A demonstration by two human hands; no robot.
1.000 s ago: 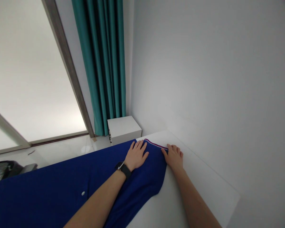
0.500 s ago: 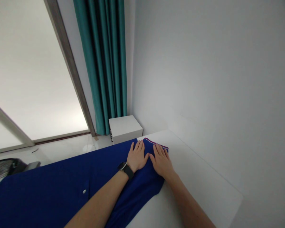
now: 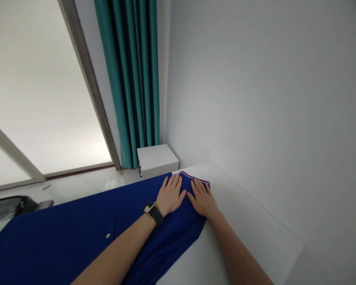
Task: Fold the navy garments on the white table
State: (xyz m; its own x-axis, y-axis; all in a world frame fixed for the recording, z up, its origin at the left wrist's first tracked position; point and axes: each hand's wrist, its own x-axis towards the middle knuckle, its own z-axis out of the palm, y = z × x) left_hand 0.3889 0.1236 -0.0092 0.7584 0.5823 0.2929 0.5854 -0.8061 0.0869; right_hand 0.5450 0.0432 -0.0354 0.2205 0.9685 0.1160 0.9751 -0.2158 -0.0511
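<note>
A dark blue shirt [image 3: 68, 229] lies spread over a white table, with a small white button showing near its middle. At its far right end, the sleeve [image 3: 192, 229] finishes in a red and white striped edge. My left hand [image 3: 169, 194], with a dark watch on its wrist, presses flat on the sleeve, fingers spread. Beside it, my right hand [image 3: 203, 198] rests flat on the cloth too, its fingertips close to the striped edge. The two thumbs nearly meet. Part of the shirt is hidden under my left forearm.
The white tabletop [image 3: 240, 213] runs up to a pale wall [image 3: 255, 99] on the right. Behind the table stand a low white cabinet [image 3: 156, 156] and a green curtain [image 3: 136, 79]. A frosted sliding door [image 3: 47, 79] and a dark bag-like object [image 3: 12, 208] are at the left.
Both hands stay flat on the sleeve. My left wrist and forearm have shifted slightly left, and the camera view has moved a little.
</note>
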